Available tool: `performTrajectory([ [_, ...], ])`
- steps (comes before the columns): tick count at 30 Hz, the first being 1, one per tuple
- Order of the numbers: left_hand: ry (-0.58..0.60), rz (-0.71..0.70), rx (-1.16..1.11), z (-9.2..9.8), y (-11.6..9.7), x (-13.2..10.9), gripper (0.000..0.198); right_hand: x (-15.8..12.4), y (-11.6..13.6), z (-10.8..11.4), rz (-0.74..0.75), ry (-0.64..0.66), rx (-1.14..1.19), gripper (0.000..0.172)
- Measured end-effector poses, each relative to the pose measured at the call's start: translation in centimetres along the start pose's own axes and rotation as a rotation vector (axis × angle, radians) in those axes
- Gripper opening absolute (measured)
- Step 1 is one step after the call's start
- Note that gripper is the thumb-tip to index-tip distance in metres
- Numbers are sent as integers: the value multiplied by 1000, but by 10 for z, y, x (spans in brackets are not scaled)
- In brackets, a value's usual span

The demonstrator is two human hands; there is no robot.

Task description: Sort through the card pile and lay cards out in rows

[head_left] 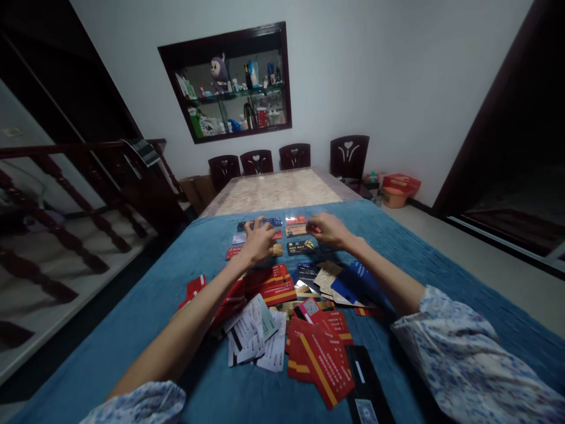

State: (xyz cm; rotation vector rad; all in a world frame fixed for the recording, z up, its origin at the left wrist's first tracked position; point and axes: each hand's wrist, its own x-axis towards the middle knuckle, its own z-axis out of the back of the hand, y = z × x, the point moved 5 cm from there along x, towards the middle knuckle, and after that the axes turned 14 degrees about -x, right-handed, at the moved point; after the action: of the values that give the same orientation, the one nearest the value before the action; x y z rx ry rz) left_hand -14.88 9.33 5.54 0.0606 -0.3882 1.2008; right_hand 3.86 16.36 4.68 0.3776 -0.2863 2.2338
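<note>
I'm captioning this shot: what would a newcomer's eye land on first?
Likely the loose spread of red cards and white cards on the near part of the blue cloth. Just beyond, the left hand and right hand are at the laid-out cards. Then the purple plush toy, up in the wall niche.

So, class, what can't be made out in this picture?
In the head view:
Fine print on the red cards: too small.
Part of the far dark card: behind the left hand.
Whether the right hand holds anything: the hand hides it.
Near end of the black item: cut by the bottom edge.
</note>
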Motion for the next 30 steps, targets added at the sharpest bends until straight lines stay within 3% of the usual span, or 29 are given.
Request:
performTrajectory([
  [7,-75,40,-42,7,21,-43,31,-4,54,11,88,-54,87,18],
  [15,-76,114,-61,14,30,-87,32,-10,103,24,196,-60,118,18],
  [23,-110,168,-123,8,20,-120,27,-19,132,11,283,53,82,16],
  [30,-40,142,-147,-2,9,-130,24,-31,145,0,378,144,62,24],
])
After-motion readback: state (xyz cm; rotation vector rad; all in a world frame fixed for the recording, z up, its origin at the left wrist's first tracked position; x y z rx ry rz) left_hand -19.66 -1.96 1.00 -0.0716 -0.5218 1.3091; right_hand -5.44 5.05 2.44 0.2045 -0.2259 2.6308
